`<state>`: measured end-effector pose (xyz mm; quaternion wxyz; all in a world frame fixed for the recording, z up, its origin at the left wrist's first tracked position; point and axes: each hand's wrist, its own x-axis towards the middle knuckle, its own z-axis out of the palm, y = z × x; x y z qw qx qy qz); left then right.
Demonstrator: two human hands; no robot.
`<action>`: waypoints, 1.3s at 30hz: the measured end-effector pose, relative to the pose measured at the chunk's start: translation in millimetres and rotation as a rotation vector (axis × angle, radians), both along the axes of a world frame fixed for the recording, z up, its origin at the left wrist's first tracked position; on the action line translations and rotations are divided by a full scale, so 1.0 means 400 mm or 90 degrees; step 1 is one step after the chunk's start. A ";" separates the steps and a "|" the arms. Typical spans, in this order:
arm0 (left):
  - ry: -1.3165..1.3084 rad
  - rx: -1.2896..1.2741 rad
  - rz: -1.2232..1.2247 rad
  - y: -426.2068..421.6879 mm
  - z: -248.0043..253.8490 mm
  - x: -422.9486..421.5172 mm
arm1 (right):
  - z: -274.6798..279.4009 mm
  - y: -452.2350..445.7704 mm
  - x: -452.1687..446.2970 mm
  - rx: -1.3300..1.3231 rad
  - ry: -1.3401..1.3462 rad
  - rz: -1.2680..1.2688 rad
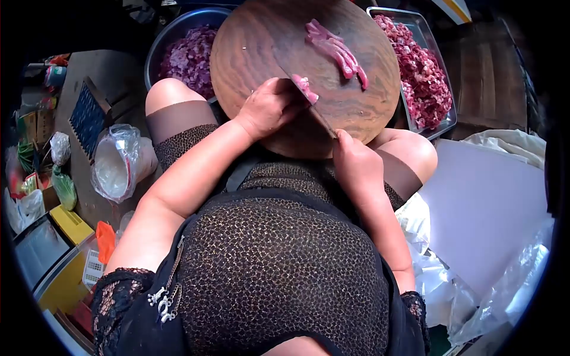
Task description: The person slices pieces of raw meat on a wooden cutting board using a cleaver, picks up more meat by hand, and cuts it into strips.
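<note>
On a round wooden chopping block (249, 47), my right hand (359, 159) grips the handle of a knife (317, 115), its blade seen nearly edge-on and slanting up to the left. My left hand (268, 108) is closed, its curled fingers over meat beside the blade. The blade and shadow partly hide those fingertips. Small cut pieces of pink meat (305, 89) lie against the blade's far side. Several long strips of raw meat (337, 50) rest farther back on the block, apart from both hands.
A metal bowl (155, 50) of chopped meat stands left of the block. To the right is a metal tray (446, 98) of chopped meat. A plastic-lined bucket (111, 169) stands at left, and a pale board (481, 202) with plastic sheeting lies at right.
</note>
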<state>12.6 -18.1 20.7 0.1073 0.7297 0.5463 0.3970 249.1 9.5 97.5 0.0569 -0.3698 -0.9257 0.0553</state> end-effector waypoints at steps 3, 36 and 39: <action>-0.004 -0.052 0.014 0.006 -0.018 0.000 | 0.018 0.002 -0.003 -0.008 -0.029 0.009; -0.037 -0.029 0.035 -0.019 -0.036 -0.019 | 0.068 0.012 -0.047 -0.173 -0.141 -0.030; -0.016 0.016 0.054 -0.021 -0.022 -0.011 | 0.008 0.059 -0.150 -0.183 -0.076 0.031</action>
